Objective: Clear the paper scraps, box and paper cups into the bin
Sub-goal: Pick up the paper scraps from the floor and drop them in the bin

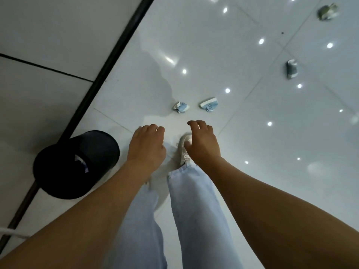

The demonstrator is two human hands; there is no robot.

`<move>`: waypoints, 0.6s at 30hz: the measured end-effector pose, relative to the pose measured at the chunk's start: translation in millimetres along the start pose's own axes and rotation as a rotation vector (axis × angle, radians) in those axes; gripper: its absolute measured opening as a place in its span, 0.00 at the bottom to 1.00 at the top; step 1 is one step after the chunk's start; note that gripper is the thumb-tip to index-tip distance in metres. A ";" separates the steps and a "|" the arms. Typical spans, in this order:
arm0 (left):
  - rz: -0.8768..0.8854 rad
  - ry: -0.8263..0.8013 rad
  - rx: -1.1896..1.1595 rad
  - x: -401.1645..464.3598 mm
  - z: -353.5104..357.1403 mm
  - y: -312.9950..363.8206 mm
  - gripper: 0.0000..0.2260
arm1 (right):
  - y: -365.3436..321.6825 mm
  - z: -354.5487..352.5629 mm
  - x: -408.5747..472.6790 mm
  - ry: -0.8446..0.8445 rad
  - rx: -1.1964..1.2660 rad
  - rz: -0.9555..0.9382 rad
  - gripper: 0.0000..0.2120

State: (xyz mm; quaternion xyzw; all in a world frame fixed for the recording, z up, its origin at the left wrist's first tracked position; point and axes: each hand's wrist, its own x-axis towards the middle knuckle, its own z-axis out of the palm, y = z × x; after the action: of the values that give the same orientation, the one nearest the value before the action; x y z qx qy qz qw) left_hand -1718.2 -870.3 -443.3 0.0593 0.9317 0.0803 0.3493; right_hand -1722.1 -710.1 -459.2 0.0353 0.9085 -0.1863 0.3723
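Against the wall at the left stands the black bin, something pale already lying inside. The left hand hangs over the floor, fingers loosely curled and holding nothing. Just beyond lie two crumpled blue-and-white paper scraps, side by side. The right hand is likewise empty, fingers relaxed. I'd take one scrap in each hand, then turn left. A grey paper cup and another crumpled piece lie farther right.

Office-type hall: glossy tiles, bin
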 end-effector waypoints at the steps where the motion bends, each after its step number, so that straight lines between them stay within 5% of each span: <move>1: -0.003 -0.009 0.007 10.2 0.8 2.3 0.16 | 4.7 1.5 7.9 -0.003 0.007 0.005 0.27; 18: 0.077 -0.067 0.082 215.9 144.6 -65.2 0.19 | 66.4 165.2 244.6 0.061 0.039 0.024 0.29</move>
State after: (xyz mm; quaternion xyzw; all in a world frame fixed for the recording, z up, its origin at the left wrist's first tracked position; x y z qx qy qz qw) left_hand -1787.9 -882.6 -701.7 0.1121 0.9191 0.0534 0.3741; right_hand -1775.3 -727.0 -756.5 0.0591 0.9151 -0.1985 0.3460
